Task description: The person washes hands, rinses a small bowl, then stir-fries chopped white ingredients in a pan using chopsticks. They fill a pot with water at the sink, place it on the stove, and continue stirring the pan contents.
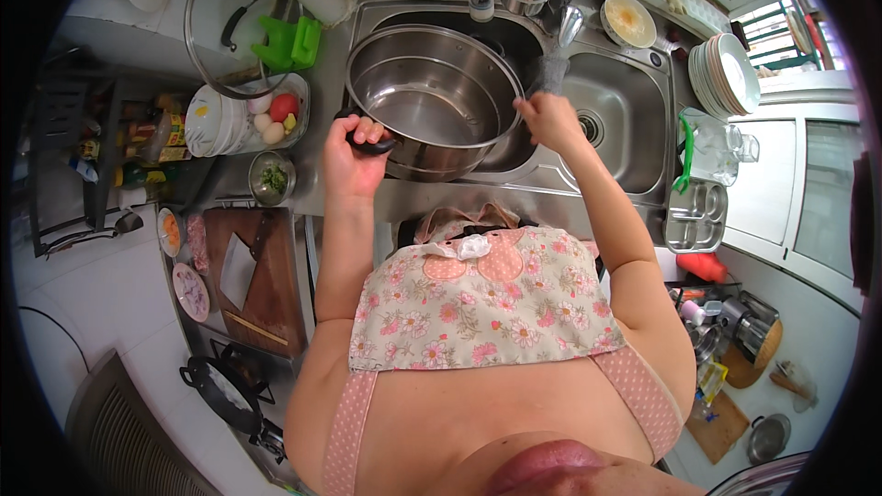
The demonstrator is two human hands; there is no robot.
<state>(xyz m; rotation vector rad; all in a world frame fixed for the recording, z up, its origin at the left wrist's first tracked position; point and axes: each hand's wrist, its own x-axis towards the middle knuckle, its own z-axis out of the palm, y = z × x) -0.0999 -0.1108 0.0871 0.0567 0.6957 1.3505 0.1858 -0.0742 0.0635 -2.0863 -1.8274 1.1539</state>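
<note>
A large stainless steel pot [427,103] is tilted over the left basin of a double sink [506,165], its open mouth towards me. My left hand [357,151] is closed around the pot's black side handle [372,146]. At the pot's right rim is my right hand [551,120], its fingers curled. A grey scouring cloth [551,74] sticks out from the far side of that fist, below the faucet spout [570,26]. The fingers hide where the cloth is gripped. Whether this hand touches the rim, I cannot tell.
Left are a glass lid [238,27], a green holder [288,43], a glass bowl of chopped greens [272,179] and a cleaver [238,269] on a cutting board [279,303]. Stacked plates [723,76] and a steel divided tray [696,217] edge the right basin [620,131].
</note>
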